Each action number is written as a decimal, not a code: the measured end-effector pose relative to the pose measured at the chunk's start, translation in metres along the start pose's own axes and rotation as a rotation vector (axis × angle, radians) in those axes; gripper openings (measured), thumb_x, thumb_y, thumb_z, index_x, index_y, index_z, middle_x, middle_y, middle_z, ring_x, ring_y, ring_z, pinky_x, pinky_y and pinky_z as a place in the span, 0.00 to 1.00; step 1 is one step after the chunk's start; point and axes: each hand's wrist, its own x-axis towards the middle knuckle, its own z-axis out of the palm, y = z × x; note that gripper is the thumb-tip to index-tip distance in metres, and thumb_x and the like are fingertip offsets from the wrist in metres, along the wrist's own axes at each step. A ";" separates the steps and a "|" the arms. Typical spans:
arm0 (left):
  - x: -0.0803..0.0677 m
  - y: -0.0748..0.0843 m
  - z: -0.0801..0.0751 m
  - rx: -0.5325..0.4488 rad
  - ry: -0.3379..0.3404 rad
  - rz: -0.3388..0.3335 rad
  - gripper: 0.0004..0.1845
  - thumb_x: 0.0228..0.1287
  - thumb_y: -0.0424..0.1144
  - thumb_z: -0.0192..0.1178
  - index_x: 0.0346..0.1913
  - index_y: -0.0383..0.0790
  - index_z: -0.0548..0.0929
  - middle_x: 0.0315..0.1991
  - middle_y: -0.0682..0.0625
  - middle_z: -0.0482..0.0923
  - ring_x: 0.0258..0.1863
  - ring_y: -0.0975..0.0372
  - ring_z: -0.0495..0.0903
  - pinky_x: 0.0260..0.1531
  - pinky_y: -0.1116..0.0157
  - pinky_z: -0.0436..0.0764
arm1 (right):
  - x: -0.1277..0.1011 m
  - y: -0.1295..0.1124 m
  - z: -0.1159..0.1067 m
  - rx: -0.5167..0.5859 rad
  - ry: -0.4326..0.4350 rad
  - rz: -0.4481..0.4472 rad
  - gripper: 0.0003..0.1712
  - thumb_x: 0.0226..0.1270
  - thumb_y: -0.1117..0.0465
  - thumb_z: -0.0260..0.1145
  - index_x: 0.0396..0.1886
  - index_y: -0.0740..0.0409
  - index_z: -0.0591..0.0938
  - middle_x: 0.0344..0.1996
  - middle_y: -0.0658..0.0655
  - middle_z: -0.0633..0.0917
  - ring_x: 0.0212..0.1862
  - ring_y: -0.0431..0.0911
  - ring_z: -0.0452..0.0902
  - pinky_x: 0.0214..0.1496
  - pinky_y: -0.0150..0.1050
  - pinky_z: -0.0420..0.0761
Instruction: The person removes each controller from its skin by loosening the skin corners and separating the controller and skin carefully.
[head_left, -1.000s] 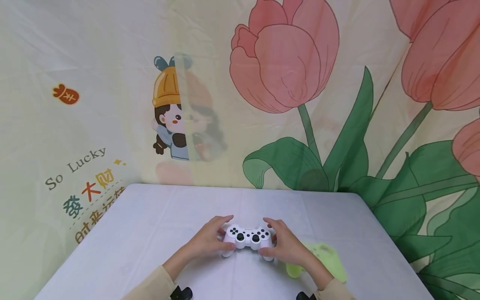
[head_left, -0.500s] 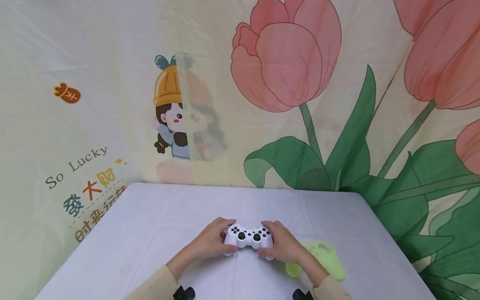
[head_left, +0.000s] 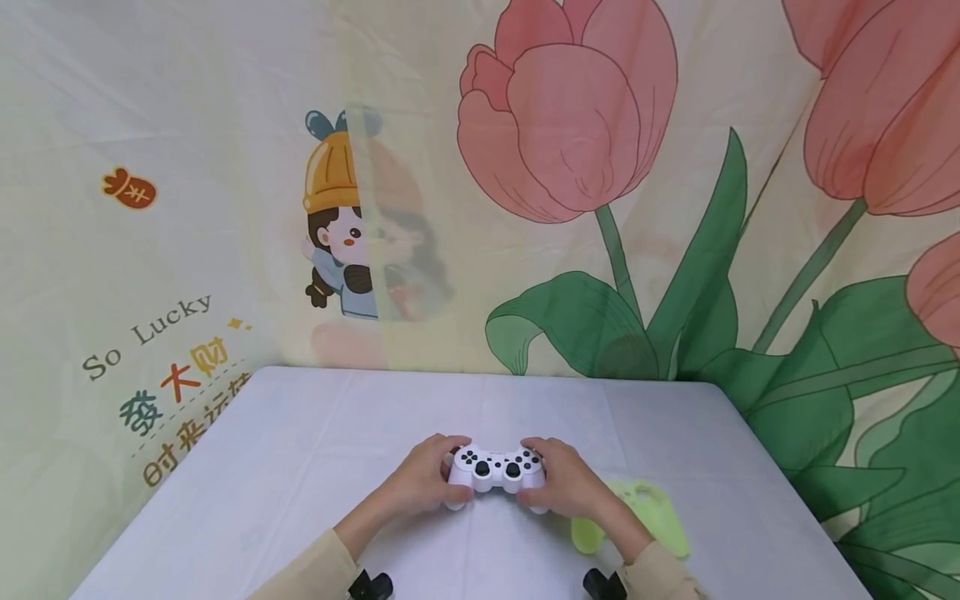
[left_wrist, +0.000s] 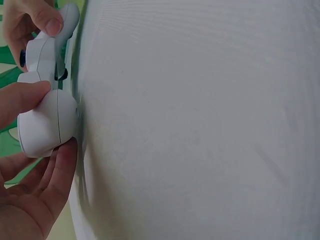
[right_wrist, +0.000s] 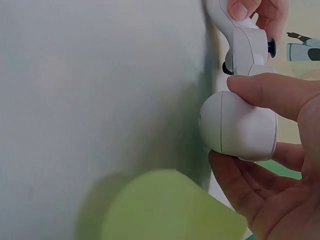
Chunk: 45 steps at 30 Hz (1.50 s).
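I am looking at the lower middle of the head view, where both hands are holding a white plastic game controller with two black thumbsticks (head_left: 496,472) just above the pale grey cloth-covered table (head_left: 285,450). The left hand (head_left: 422,481) is gripping the left handle of it, with the thumb lying on the front face and the other fingers curling around the back. The right hand (head_left: 564,485) is gripping the right handle in the same way. In the left wrist view, at the left edge of the frame, I am seeing the rounded white handle (left_wrist: 47,120) pinched between the thumb above and the fingers (left_wrist: 60,172) below, and it is very close to the cloth; I cannot tell if it is touching. In the right wrist view, at the right side of the frame, the other handle (right_wrist: 239,125) is sitting between the thumb and the curled fingers (right_wrist: 250,185) of the right hand. A soft light green silicone controller cover (head_left: 651,518) is lying on the table just to the right of the right hand, near the lower right of the head view, and part of it is hiding behind the wrist. Behind the table a printed fabric backdrop with large pink tulips and a cartoon girl (head_left: 570,125) is hanging.
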 end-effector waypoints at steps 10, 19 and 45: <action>0.021 0.024 0.003 -0.014 0.048 0.042 0.44 0.54 0.42 0.82 0.74 0.38 0.75 0.53 0.47 0.78 0.39 0.62 0.81 0.37 0.66 0.82 | 0.004 0.008 -0.031 0.006 0.048 0.043 0.44 0.53 0.60 0.86 0.71 0.59 0.78 0.55 0.57 0.84 0.45 0.46 0.80 0.49 0.45 0.85; 0.049 0.054 0.023 0.004 0.068 0.087 0.41 0.53 0.41 0.82 0.71 0.40 0.78 0.50 0.49 0.78 0.37 0.62 0.79 0.37 0.66 0.81 | -0.004 0.034 -0.072 -0.038 0.039 0.012 0.45 0.56 0.60 0.84 0.73 0.61 0.76 0.53 0.56 0.84 0.39 0.45 0.76 0.41 0.38 0.81; 0.119 0.101 0.103 0.048 0.078 0.100 0.39 0.52 0.40 0.82 0.68 0.38 0.80 0.50 0.49 0.79 0.45 0.63 0.75 0.49 0.66 0.78 | -0.024 0.119 -0.128 -0.081 0.020 0.002 0.46 0.58 0.60 0.83 0.74 0.69 0.73 0.54 0.63 0.84 0.38 0.46 0.77 0.36 0.37 0.79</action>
